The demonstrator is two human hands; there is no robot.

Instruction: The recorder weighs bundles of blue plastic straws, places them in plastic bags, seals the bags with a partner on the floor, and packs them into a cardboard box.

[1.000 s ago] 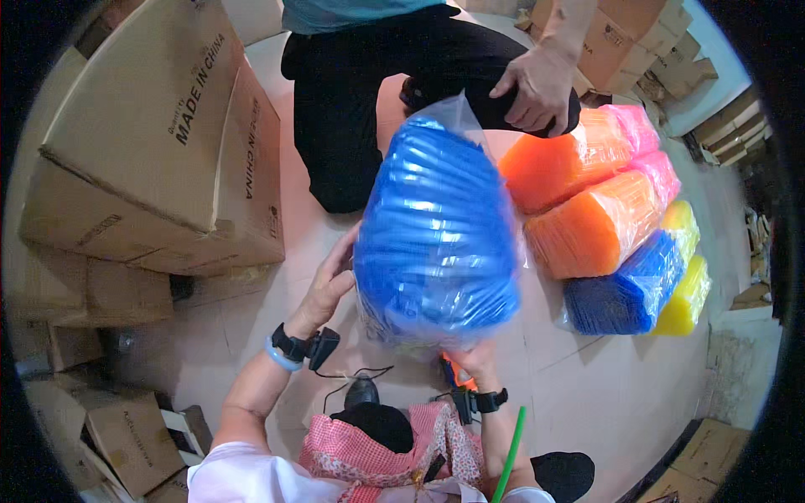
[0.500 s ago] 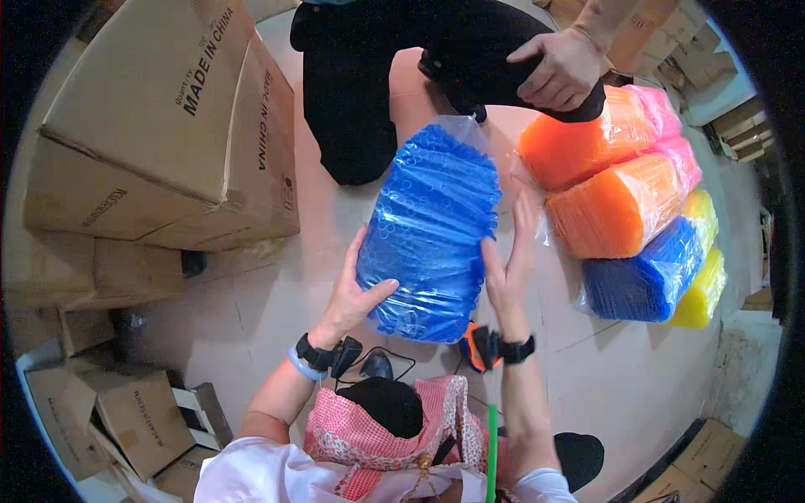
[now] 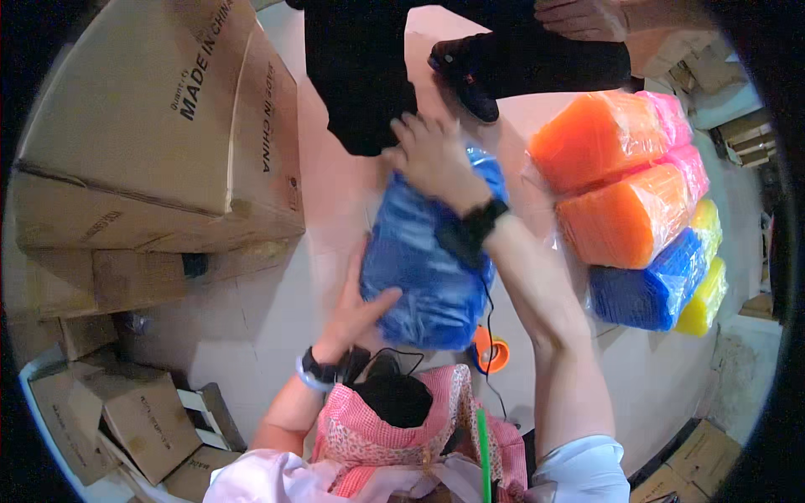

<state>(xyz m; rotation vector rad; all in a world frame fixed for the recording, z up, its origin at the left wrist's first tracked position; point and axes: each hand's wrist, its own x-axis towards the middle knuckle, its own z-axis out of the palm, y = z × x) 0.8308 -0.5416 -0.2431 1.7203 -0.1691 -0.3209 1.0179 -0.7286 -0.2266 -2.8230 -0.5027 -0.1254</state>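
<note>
In front of me is a clear plastic bag packed with blue pieces point(image 3: 428, 293), slightly blurred by motion. My left hand point(image 3: 356, 306) holds its near left side, thumb lying on top and fingers along the edge. Across the bag's far end reaches my right hand point(image 3: 432, 163), palm down with fingers spread and smeared by motion. That hand and its wrist hide part of the bag's far end. Beside the bag's near right corner lies an orange ring-shaped thing point(image 3: 495, 356) with a dark cable running past it.
Stacked bags of orange pieces point(image 3: 616, 222), blue pieces point(image 3: 641, 285) and yellow pieces point(image 3: 703, 295) lie to the right. Large cardboard boxes point(image 3: 126, 151) stand on the left, opened cartons point(image 3: 147, 419) nearer. Across from me is another person's dark-trousered leg point(image 3: 360, 75), with a dark shoe point(image 3: 465, 84).
My right hand has moved from the bag's right side up and left over its far end. My left hand keeps its hold. The other person's legs and hand have shifted.
</note>
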